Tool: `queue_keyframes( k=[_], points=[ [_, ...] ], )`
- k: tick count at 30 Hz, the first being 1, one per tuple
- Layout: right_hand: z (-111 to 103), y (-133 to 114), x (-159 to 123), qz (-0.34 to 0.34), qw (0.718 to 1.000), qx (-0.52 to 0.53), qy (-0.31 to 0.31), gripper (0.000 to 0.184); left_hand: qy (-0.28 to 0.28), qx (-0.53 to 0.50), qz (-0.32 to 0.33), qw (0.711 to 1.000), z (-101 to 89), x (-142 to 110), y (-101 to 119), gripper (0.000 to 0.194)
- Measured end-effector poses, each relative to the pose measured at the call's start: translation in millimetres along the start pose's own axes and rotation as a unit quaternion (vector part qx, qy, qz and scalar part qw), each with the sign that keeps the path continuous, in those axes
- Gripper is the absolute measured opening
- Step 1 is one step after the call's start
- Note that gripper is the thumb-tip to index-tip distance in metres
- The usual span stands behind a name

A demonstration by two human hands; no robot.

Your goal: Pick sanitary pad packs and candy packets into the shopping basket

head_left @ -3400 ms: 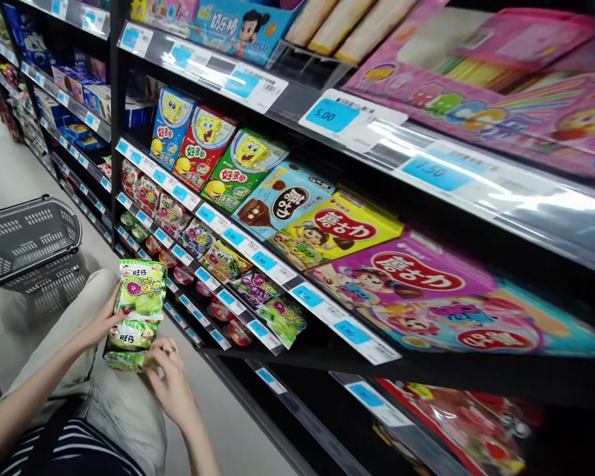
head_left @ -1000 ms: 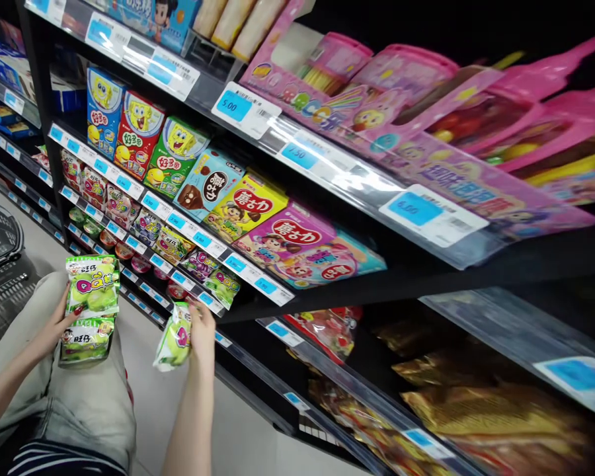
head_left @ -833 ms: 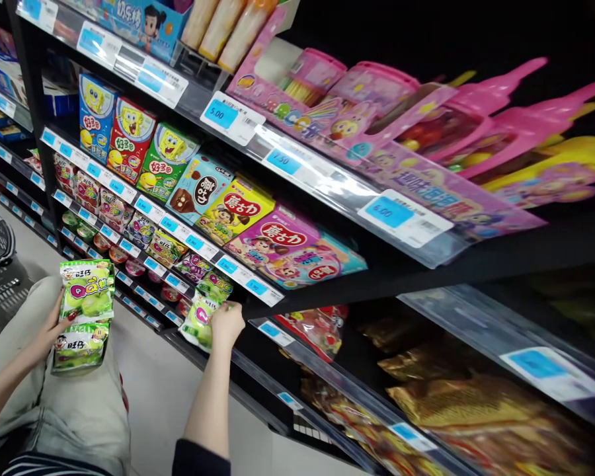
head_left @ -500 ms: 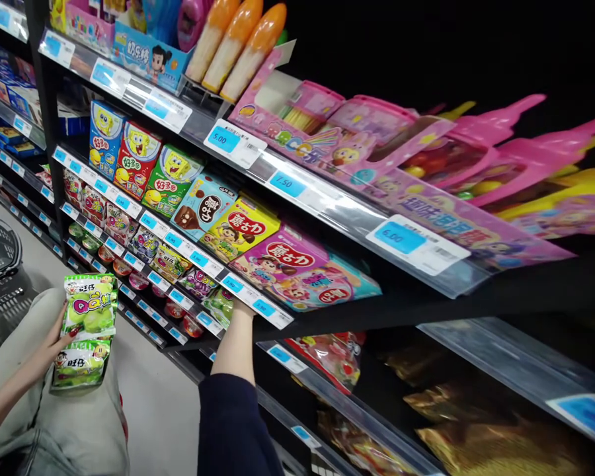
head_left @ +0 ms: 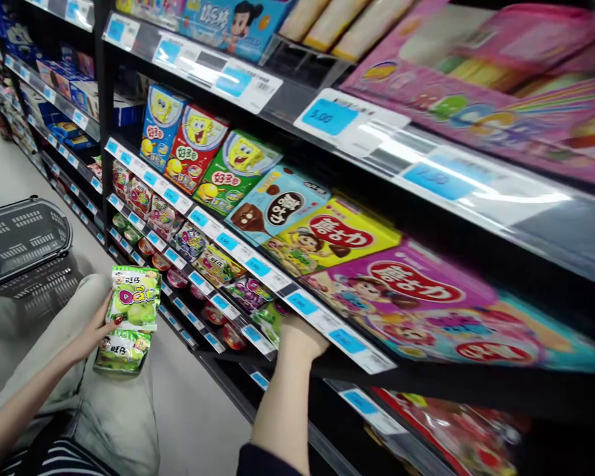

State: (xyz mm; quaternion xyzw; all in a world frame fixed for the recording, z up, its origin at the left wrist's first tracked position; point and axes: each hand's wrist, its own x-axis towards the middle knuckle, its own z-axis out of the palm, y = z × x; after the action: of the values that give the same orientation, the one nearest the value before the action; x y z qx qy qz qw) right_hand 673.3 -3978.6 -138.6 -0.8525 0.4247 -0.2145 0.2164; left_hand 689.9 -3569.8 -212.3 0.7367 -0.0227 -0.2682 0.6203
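My left hand is closed on green gummy candy packets, held over my lap one above the other. My right hand reaches under a shelf edge into the row of gummy bags, at its near end. Its fingers are hidden, so whether they grip anything does not show. Right beside it lies a green gummy bag, partly covered by the hand. Further along that row sit a purple gummy bag and a yellow one.
A grey shopping basket stands on the floor at the left. Just above my right hand runs a shelf edge with price tags, bearing a yellow snack box and a pink one. Round cups line a lower shelf.
My right hand carried one green packet from my lap to the shelf and went in among the gummy bags. My left hand kept its packets. The view has swung about.
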Motion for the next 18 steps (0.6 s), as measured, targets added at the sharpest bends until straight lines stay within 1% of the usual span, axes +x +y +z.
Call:
queue_keyframes(
  k=[1, 2, 3, 4, 5, 6, 7, 9, 11, 13, 15, 18],
  points=[
    [1.4, 0.4, -22.4, 0.003, 0.999, 0.029, -0.028, 0.025, -0.002, -0.003, -0.003, 1.0, 0.1, -0.6, -0.1, 0.105],
    [3.6, -0.7, -49.4, 0.002, 0.996, 0.06, -0.07, 0.023, -0.003, -0.007, -0.003, 1.0, 0.0, -1.0, -1.0, 0.105],
    [6.9, -3.5, -79.7, -0.008, 0.987, 0.095, -0.127, 0.019, -0.003, -0.011, -0.003, 1.0, -0.2, -1.0, -2.5, 0.105],
    [11.5, -8.1, -111.5, -0.03, 0.972, 0.134, -0.192, 0.018, -0.004, -0.015, -0.001, 1.0, -0.3, -0.7, -4.1, 0.105],
    [17.3, -14.3, -142.9, -0.054, 0.95, 0.171, -0.255, 0.016, -0.004, -0.019, 0.002, 1.0, -0.5, -0.1, -5.6, 0.105],
    [23.9, -21.5, -172.0, -0.069, 0.93, 0.2, -0.299, 0.018, -0.004, -0.02, 0.005, 1.0, -0.6, 0.5, -6.8, 0.105],
    [30.9, -29.0, -197.4, -0.077, 0.916, 0.22, -0.327, 0.023, -0.006, -0.02, 0.008, 1.0, -0.7, 1.2, -7.3, 0.105],
    [44.1, -41.4, -233.6, -0.075, 0.905, 0.245, -0.339, 0.024, -0.007, -0.019, 0.013, 1.0, -1.2, 1.8, -6.7, 0.104],
    [53.7, -47.1, -250.8, -0.068, 0.904, 0.264, -0.329, 0.018, -0.008, -0.022, 0.016, 1.0, -2.7, 1.0, -3.9, 0.103],
    [58.5, -45.8, -256.1, -0.07, 0.899, 0.29, -0.32, 0.015, -0.013, -0.019, 0.009, 1.0, -5.5, -0.6, 0.3, 0.101],
    [59.1, -40.8, -258.0, -0.076, 0.886, 0.327, -0.319, 0.018, -0.022, -0.009, -0.004, 1.0, -9.4, -1.6, 4.9, 0.098],
    [54.0, -33.2, -265.8, -0.078, 0.857, 0.393, -0.323, 0.02, -0.028, 0.011, -0.01, 0.999, -13.9, 1.3, 10.1, 0.1]
  ],
)
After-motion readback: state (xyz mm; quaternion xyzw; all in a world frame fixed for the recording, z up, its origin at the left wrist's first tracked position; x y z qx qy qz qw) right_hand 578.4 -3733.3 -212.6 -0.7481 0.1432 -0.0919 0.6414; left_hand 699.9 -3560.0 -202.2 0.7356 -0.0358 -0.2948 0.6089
